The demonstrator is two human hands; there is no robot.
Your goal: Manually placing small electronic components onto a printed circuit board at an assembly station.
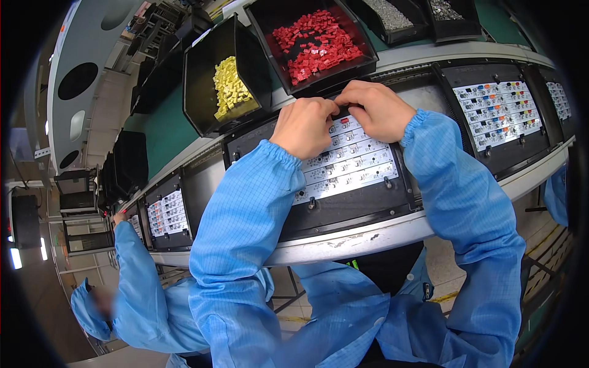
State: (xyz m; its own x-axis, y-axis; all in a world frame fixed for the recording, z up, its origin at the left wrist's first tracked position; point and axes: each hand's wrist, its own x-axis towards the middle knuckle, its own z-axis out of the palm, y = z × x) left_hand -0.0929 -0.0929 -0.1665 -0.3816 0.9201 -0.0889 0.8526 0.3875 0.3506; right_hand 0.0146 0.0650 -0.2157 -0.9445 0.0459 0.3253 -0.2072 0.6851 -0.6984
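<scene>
A white circuit board panel [359,164] with rows of small components lies in a black carrier [353,210] in front of me. My left hand [305,127] is over the panel's far left part, its fingers curled and their tips pinched together. Close by, my right hand [378,111] bends over the far right part, with thumb and forefinger also drawn together. Both sets of fingertips nearly meet at the panel's far edge; anything between them is hidden. A small red component [344,120] sits on the panel just below the fingers.
Behind the carrier stand a black bin [283,78] of red parts and another [195,92] of yellow parts. Bins of clear [392,15] and metallic parts [445,9] are farther right. More carriers with panels [500,113] line the conveyor [343,242]. A co-worker [144,288] works at left.
</scene>
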